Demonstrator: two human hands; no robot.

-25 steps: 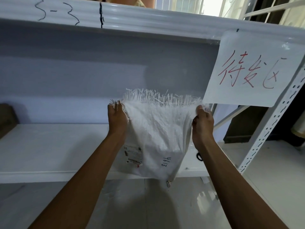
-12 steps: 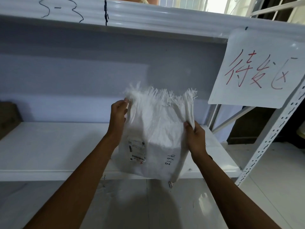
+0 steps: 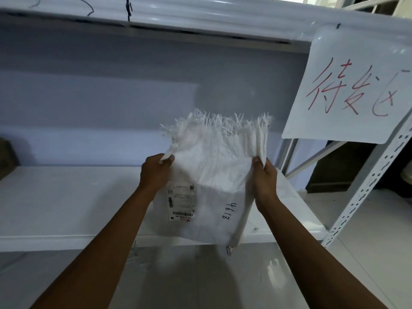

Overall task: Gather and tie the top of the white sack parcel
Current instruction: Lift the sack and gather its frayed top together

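Note:
The white woven sack parcel [image 3: 214, 175] stands at the front edge of the white shelf [image 3: 66, 197], its lower part hanging over the edge. Its frayed top fringe points up. A shipping label and the handwritten number 4618 show on its front. My left hand [image 3: 156, 172] pinches the sack's upper left edge below the fringe. My right hand [image 3: 264, 177] grips the folded upper right edge. The top is loosely spread between both hands, not bunched.
A white paper sign [image 3: 347, 85] with red handwriting hangs at the upper right. A perforated white upright [image 3: 365, 190] stands at the right. The upper shelf beam [image 3: 200, 16] runs overhead. A dark brown object [image 3: 6, 157] sits at the far left.
Both hands have slid down from the sack's top corners to lower on its sides and come closer together. The right edge has folded inward and the fringe stands free above.

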